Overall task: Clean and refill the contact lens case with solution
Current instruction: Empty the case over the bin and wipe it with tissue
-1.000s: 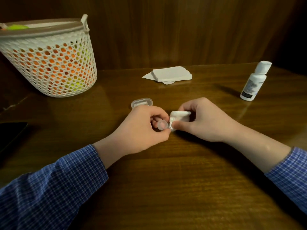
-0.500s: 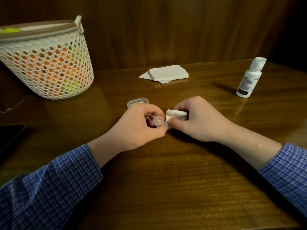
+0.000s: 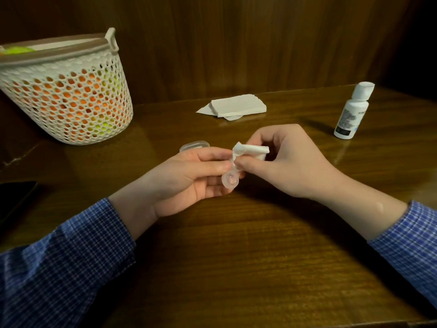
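Observation:
My left hand (image 3: 186,178) lies palm up over the middle of the table and pinches the clear contact lens case (image 3: 229,180) between thumb and fingers. One round well of the case shows below the fingertips, facing up. My right hand (image 3: 287,162) pinches a rolled white tissue (image 3: 248,150) and holds its tip against the upper part of the case. A clear plastic lid (image 3: 194,146) lies on the table just behind my left hand. The white solution bottle (image 3: 352,111) stands capped at the far right.
A stack of folded white tissues (image 3: 236,106) lies near the back wall. A white mesh basket (image 3: 68,91) with orange and yellow contents stands at the far left. A dark flat object (image 3: 14,197) rests at the left edge. The table (image 3: 236,256) is dark wood.
My left hand has turned palm up, so one well of the case now faces the camera. My right hand has lifted the rolled tissue a little higher against the case.

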Available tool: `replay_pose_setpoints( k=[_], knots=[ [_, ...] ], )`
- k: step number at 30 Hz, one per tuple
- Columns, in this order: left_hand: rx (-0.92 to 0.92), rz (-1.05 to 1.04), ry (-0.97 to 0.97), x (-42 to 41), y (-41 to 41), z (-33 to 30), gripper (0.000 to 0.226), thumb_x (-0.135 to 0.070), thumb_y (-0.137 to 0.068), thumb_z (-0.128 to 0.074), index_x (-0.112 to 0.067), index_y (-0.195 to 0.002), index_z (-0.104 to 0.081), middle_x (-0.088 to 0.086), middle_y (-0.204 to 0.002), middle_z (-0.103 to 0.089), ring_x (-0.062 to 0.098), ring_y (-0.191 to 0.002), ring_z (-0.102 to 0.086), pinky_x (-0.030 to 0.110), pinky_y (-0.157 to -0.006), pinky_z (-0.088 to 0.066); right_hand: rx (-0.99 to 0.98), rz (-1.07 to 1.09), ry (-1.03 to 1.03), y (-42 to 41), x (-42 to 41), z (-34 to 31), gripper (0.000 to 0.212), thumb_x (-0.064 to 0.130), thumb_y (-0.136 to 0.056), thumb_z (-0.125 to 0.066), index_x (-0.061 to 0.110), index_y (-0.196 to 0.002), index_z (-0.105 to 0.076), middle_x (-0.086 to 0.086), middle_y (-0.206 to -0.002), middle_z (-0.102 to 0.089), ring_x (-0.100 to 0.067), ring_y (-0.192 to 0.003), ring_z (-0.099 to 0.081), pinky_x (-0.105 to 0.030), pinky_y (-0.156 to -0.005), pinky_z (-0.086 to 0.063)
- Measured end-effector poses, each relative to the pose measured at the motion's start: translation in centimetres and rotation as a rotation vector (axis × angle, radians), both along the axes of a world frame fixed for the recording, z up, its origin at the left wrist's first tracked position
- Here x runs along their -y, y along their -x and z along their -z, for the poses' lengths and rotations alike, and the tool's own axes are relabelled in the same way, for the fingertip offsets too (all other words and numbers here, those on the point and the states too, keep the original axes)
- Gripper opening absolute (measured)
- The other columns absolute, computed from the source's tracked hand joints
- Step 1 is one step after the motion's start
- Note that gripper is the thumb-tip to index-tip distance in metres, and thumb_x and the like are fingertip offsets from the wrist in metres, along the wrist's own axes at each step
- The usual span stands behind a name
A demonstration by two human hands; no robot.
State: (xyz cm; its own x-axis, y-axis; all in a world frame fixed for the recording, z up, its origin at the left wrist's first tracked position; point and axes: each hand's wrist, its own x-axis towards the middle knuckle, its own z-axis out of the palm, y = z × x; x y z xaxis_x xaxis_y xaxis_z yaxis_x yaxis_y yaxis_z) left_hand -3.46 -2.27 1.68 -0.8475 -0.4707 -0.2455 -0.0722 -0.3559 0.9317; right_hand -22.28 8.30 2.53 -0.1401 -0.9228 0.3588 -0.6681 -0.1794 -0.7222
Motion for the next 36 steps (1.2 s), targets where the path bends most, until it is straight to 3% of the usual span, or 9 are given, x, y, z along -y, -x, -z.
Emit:
replay_pose_setpoints(
  k=[6, 11, 13, 16, 20, 23, 27, 32, 36],
  knots=[
    [-0.105, -0.191, 0.120, -0.9, 0.8, 1.1, 0.034, -0.006, -0.076, -0.072, -0.007, -0.109, -0.078, 0.013, -0.110, -0.077, 0.026, -0.106, -0.074, 0.038, -0.092, -0.062, 0.227, 0.203, -0.179, -0.7, 0.5, 0.3, 0.022, 0.034, -0.079, -0.084, 0.016, -0.070, -0.074, -0.003, -0.063, -0.070, -0.003, -0.049, -0.060, -0.014, -0.045, -0.048],
    [-0.104, -0.289, 0.332, -1.4, 0.9, 1.2, 0.040, -0.011, -0.069, -0.076, -0.007, -0.108, -0.075, 0.008, -0.102, -0.077, 0.027, -0.108, -0.073, 0.039, -0.095, -0.061, 0.645, 0.188, -0.484, -0.8, 0.7, -0.1, 0.031, 0.026, -0.080, -0.086, 0.007, -0.099, -0.071, -0.002, -0.058, -0.069, -0.007, -0.043, -0.053, -0.021, -0.040, -0.042],
    [-0.096, -0.260, 0.326, -1.4, 0.9, 1.2, 0.040, -0.013, -0.071, -0.075, -0.008, -0.111, -0.073, 0.010, -0.106, -0.078, 0.026, -0.107, -0.073, 0.040, -0.096, -0.060, 0.723, 0.144, -0.548, -0.5, 0.7, -0.3, 0.038, 0.024, -0.082, -0.084, 0.004, -0.110, -0.067, -0.001, -0.057, -0.066, -0.007, -0.041, -0.048, -0.021, -0.038, -0.038],
    [-0.073, -0.156, 0.167, -0.8, 0.9, 1.2, 0.050, -0.015, -0.082, -0.070, -0.006, -0.130, -0.064, 0.013, -0.121, -0.074, 0.025, -0.112, -0.070, 0.040, -0.099, -0.057, 0.774, 0.038, -0.574, 0.0, 0.4, -0.8, 0.030, 0.025, -0.085, -0.081, 0.008, -0.108, -0.071, 0.000, -0.062, -0.067, -0.005, -0.044, -0.050, -0.019, -0.041, -0.041],
    [-0.114, -0.061, -0.008, -0.3, 0.6, 0.9, 0.059, -0.018, -0.086, -0.070, -0.006, -0.142, -0.057, 0.011, -0.123, -0.067, 0.019, -0.105, -0.065, 0.031, -0.091, -0.057, 0.770, -0.108, -0.517, 0.6, 0.0, -1.4, 0.017, 0.022, -0.092, -0.072, 0.009, -0.102, -0.074, -0.001, -0.072, -0.070, -0.006, -0.056, -0.057, -0.019, -0.051, -0.048],
    [-0.133, -0.022, -0.053, 0.0, 0.5, 1.0, 0.053, -0.018, -0.088, -0.067, -0.007, -0.139, -0.060, 0.006, -0.113, -0.070, 0.013, -0.096, -0.068, 0.030, -0.089, -0.057, 0.725, -0.067, -0.491, 0.7, 0.0, -1.5, 0.018, 0.020, -0.094, -0.070, 0.006, -0.104, -0.073, -0.005, -0.084, -0.068, -0.011, -0.068, -0.057, -0.022, -0.055, -0.048],
    [-0.155, 0.021, -0.067, 0.1, 0.4, 1.1, 0.048, -0.018, -0.088, -0.069, -0.008, -0.134, -0.066, 0.005, -0.105, -0.071, 0.013, -0.092, -0.070, 0.032, -0.092, -0.057, 0.674, -0.072, -0.420, 0.9, -0.2, -1.2, 0.011, 0.017, -0.095, -0.068, 0.006, -0.096, -0.070, -0.006, -0.084, -0.065, -0.011, -0.071, -0.058, -0.022, -0.057, -0.051],
    [-0.155, 0.041, -0.048, 0.4, 0.3, 1.3, 0.047, -0.018, -0.094, -0.064, -0.008, -0.140, -0.061, 0.006, -0.101, -0.069, 0.014, -0.095, -0.070, 0.032, -0.091, -0.057, 0.574, -0.098, -0.287, 1.1, -0.2, -1.0, 0.030, 0.032, -0.070, -0.085, 0.015, -0.095, -0.080, 0.005, -0.088, -0.075, -0.006, -0.071, -0.064, -0.019, -0.059, -0.053],
    [-0.144, 0.090, 0.038, 0.2, 0.3, 1.3, 0.041, -0.019, -0.094, -0.063, -0.009, -0.134, -0.067, 0.006, -0.103, -0.069, 0.012, -0.095, -0.069, 0.029, -0.089, -0.056, 0.542, -0.110, -0.309, 0.9, 0.0, -0.6, 0.018, 0.029, -0.080, -0.082, 0.020, -0.096, -0.083, 0.000, -0.088, -0.076, -0.007, -0.069, -0.063, -0.019, -0.057, -0.051]
  ],
)
